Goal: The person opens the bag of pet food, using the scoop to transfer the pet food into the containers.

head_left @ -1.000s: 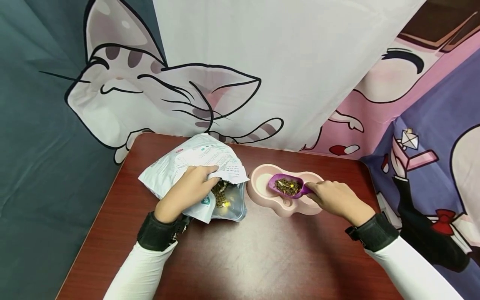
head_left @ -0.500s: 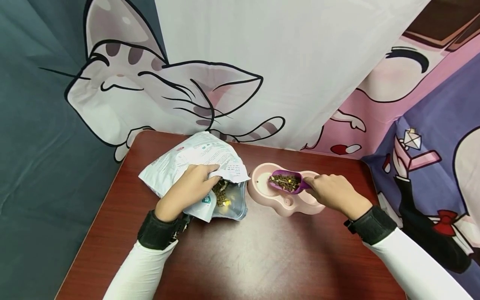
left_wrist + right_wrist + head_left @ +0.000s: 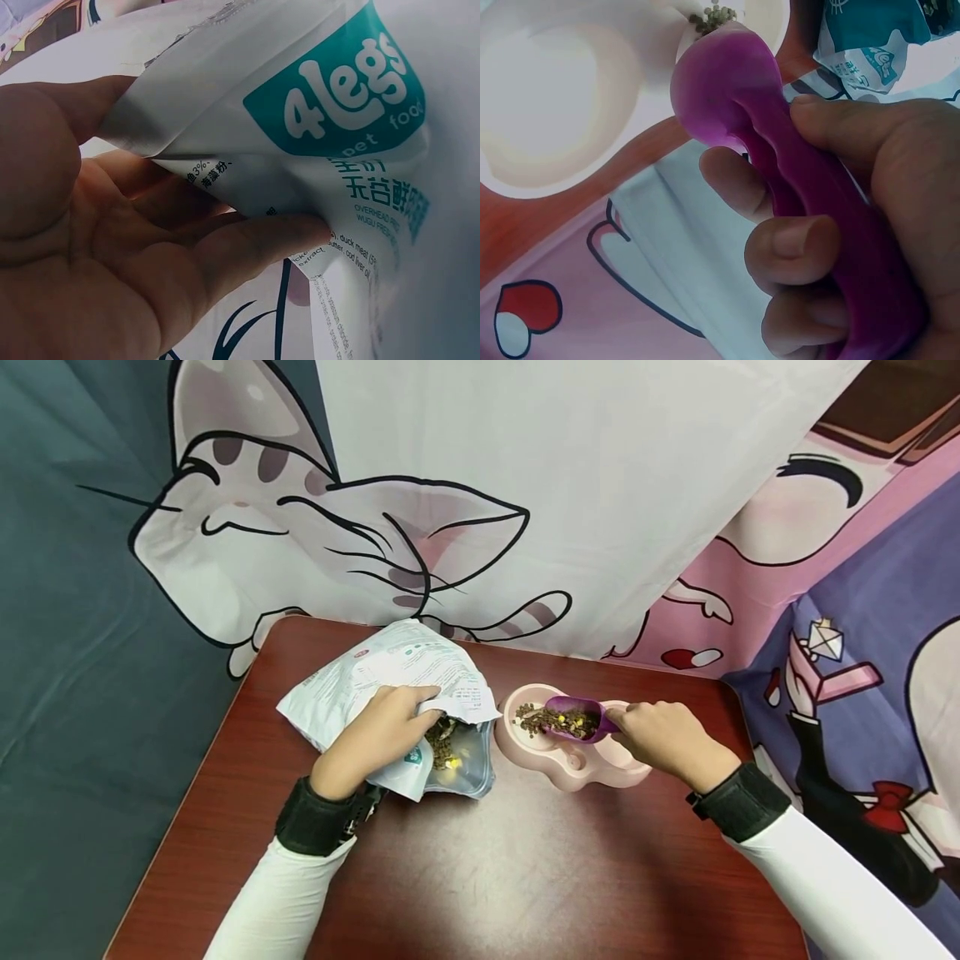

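Observation:
A purple scoop (image 3: 576,720) with brown kibble in it tilts over the left bowl of a pink double pet bowl (image 3: 551,770). My right hand (image 3: 670,739) grips its handle, with several fingers curled round it in the right wrist view. Some kibble (image 3: 530,720) lies in the left bowl at the scoop's lip. On the left, my left hand (image 3: 378,735) pinches the edge of a white pet food bag (image 3: 405,652), labelled "4Legs" in the left wrist view. At the bag's mouth, kibble (image 3: 441,747) shows above a clear greyish tub (image 3: 471,768).
Everything stands on a reddish-brown wooden table (image 3: 480,868). Behind it hangs a printed cloth (image 3: 585,468) with a cartoon cat, close to the table's back edge. The tub's right side nearly meets the pink bowl's left rim.
The scoop has tipped to the left and kibble has poured from it into the left bowl. My left hand and the bag have stayed almost still.

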### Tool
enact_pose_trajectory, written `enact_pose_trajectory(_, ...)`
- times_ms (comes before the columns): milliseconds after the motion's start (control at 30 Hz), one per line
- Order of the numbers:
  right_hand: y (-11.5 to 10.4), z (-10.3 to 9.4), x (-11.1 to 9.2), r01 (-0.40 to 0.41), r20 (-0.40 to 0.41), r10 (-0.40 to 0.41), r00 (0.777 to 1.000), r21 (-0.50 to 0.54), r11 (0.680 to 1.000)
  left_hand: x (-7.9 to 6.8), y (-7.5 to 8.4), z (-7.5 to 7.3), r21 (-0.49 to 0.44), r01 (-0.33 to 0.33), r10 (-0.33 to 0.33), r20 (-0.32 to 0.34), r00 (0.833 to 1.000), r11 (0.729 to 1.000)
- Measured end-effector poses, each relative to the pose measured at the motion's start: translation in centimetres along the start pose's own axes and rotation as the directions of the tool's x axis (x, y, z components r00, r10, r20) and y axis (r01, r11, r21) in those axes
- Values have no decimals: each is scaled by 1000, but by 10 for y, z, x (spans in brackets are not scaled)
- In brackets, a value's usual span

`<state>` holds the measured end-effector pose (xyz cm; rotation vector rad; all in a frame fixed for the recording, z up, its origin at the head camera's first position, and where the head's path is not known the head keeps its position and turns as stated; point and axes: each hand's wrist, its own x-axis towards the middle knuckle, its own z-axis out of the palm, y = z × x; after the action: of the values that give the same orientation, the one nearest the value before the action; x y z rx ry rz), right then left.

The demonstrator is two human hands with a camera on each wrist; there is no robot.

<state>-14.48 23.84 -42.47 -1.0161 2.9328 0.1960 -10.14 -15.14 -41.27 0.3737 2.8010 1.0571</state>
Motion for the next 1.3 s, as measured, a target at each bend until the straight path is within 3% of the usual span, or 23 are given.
enact_pose_trajectory(200, 0, -2, 3, 11, -1, -11, 1000, -16, 1000, 0, 0, 0, 0, 4, -4, -2, 1000, 1000)
enact_pose_trajectory(633, -2, -10, 6, 66, -131, -80, 988, -106, 992, 0, 1, -1, 2, 2, -2, 0, 1000, 1000)
enact_pose_trajectory(1133, -8, -15, 7, 58, -143, -81, 986, -157, 986, 1, 1, -1, 5, -9, 9, 0, 1000, 1000)
enact_pose_trajectory(1300, -8, -12, 4, 56, -184, -84, 979, -153, 987, 1, 0, 0, 1, -3, 3, 4, 1000, 1000)
